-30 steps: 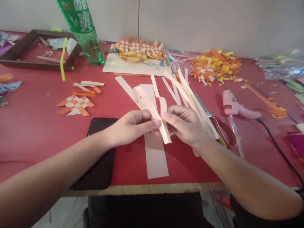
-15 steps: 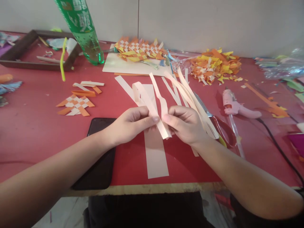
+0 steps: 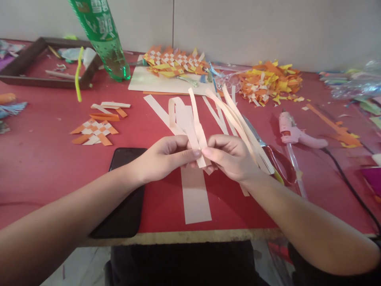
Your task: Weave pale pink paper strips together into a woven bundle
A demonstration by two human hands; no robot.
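Note:
A pale paper strip [image 3: 190,128] is pinched between the thumb and fingers of my left hand [image 3: 171,157]; its far part curls over in a loop. My right hand [image 3: 228,155] is closed on the same papers at the crossing, where a second upright end [image 3: 194,105] rises beside the loop. Whether this end belongs to the same strip I cannot tell. Both thumbs nearly meet over the crossing. Below the hands, a wider pale paper piece [image 3: 196,198] lies flat on the red table [image 3: 160,214]. More loose paper strips [image 3: 248,135] fan out beside my right hand.
Scissors [image 3: 278,161] lie partly under the strips, near a pink glue gun [image 3: 297,133]. A black phone [image 3: 126,198] rests under my left forearm. Woven orange-and-white paper [image 3: 98,129], a green bottle [image 3: 102,43], a dark frame [image 3: 44,80] and a paper scrap pile [image 3: 268,81] stand farther back.
The upright strip end has straightened and shifted left against the looped strip. My hands have come slightly closer together, and the strip's near end has drawn up and turned.

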